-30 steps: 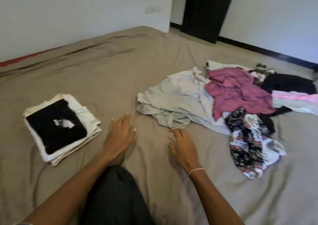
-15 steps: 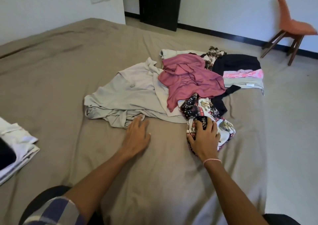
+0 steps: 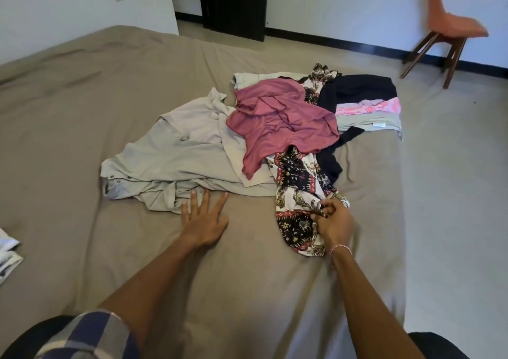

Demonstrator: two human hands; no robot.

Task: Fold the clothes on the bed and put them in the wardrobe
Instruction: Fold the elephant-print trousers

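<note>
Patterned garment [image 3: 295,174] lies on the bed [image 3: 82,97], its long axis running from its far end, tucked under the pink top [image 3: 280,117], to its near end. Right hand [image 3: 334,222] pinches that near end, fingers curled into the cloth. Left hand [image 3: 204,218] lies flat and spread, well left of the garment, fingertips touching the grey shirt [image 3: 176,155]. Judgement: the right hand is nearer, and a pull along the axis may drag the pink top.

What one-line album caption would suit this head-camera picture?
A right hand grips a black, red and white patterned garment on a taupe-sheeted bed, the left hand resting flat nearby.
</note>
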